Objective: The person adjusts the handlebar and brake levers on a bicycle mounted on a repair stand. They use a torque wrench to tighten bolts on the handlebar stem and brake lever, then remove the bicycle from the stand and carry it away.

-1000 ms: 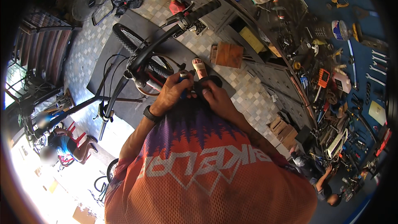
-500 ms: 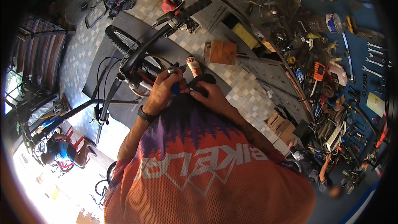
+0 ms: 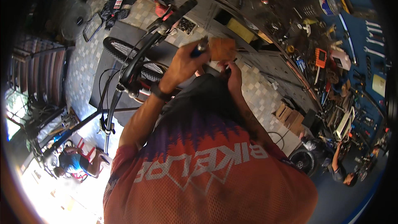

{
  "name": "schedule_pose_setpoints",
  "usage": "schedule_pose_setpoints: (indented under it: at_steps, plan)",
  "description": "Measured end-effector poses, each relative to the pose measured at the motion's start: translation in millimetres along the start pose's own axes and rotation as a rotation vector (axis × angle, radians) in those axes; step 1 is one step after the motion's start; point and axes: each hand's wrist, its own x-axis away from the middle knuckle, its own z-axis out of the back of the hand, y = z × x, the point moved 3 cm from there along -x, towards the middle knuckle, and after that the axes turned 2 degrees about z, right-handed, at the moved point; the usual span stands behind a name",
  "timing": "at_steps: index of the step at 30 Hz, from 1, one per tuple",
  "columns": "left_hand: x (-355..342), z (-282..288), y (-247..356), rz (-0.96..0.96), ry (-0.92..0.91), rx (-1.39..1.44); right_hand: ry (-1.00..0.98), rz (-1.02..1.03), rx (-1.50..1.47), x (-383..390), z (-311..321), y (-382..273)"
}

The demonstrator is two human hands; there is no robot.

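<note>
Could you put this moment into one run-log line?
Left hand: grips blue-and-silver handheld tool | Right hand: partly curled, contents unclear | In view: black curved bicycle handlebar, brown square wooden box

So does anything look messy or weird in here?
The tools on the right lie in a jumble, odd beside the wrenches lined up on the blue wall. A crumpled dark heap lies on the floor too. Nothing looks clearly spilled or broken.
</note>
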Motion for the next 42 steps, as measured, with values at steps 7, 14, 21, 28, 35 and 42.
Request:
schedule_pose_setpoints:
  at_steps: [7, 14, 21, 28, 35, 42]
  plan:
    - [-107, -32, 19, 0.050, -0.069, 0.201, -0.003, 0.017, -0.379, -17, 33, -45]
    - [-105, -45, 12, 0.161, -0.157, 0.534, -0.001, 0.240, -0.155, -42, 28, -95]
    - [-81, -43, 11, 0.108, -0.018, 0.287, -0.129, 0.613, 0.631, -48, -17, -146]
    - [-63, -34, 14, 0.055, 0.047, 0.206, -0.285, 0.302, 0.533, -45, -32, -142]
    - [-38, -31, 17, 0.112, 0.113, 0.744, -0.087, 0.090, -0.131, -60, -35, -117]
    - [-14, -34, 11, 0.167, -0.042, 1.138, -0.114, 0.049, -0.400, -48, -52, -109]
